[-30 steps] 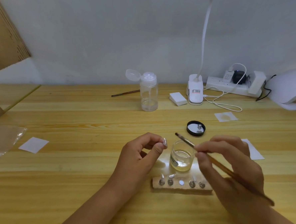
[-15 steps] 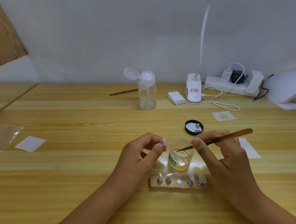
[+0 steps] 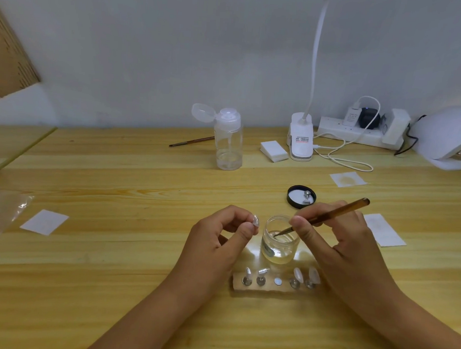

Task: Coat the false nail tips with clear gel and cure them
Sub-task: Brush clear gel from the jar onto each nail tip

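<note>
Brush (image 3: 329, 215) in right hand (image 3: 338, 243) dips inside jar (image 3: 291, 249) rim; left hand (image 3: 217, 243) pinches nail tip (image 3: 255, 220) alongside.

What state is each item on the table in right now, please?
gel jar: open, lid off.
black lid: lying upturned, metal stud inside.
brush: gripped by right hand, bristles inside the jar.
nail tip: pinched in left hand, beside the jar.
nail holder: four stands in place, middle spot empty.
pump bottle: upright, flip cap open.
</note>
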